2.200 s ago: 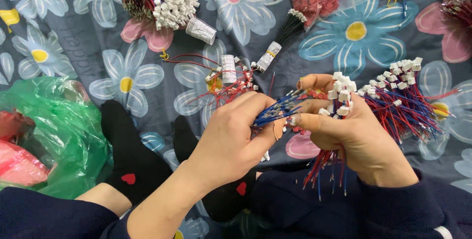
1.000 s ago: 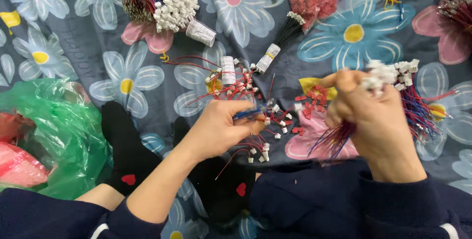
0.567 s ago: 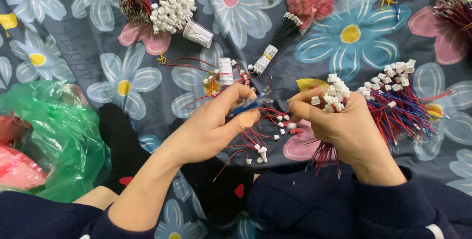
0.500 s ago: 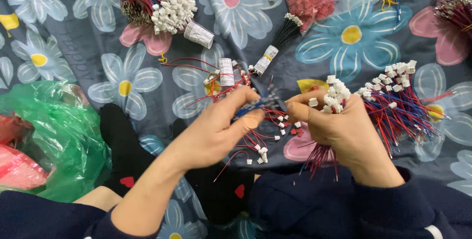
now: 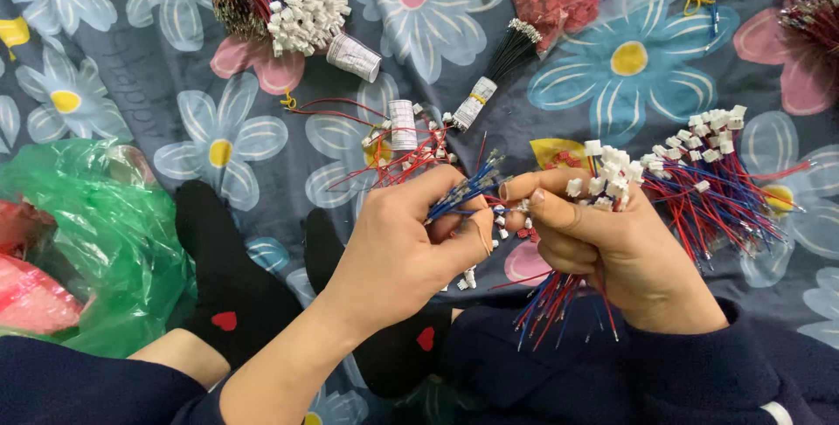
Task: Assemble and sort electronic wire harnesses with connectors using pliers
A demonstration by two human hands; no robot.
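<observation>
Centrally, left hand (image 5: 406, 246) grip pinches blue wires (image 5: 463, 193); right hand (image 5: 612, 246) clamps wire bundle (image 5: 603, 182); green bag (image 5: 96, 233) left.

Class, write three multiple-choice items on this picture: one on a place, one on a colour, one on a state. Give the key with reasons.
1. Where does the green plastic bag lie?
A) left edge
B) top right
C) between the hands

2. What colour are the wires pinched in the left hand?
A) yellow
B) blue
C) green

3. How is the right hand?
A) flat on the cloth
B) empty and spread
C) closed on a bundle of wires

Key: 1 A, it fills the left side. 2 B, blue strands leave its fingertips. 3 C, red and blue wires hang below the fist.
</observation>
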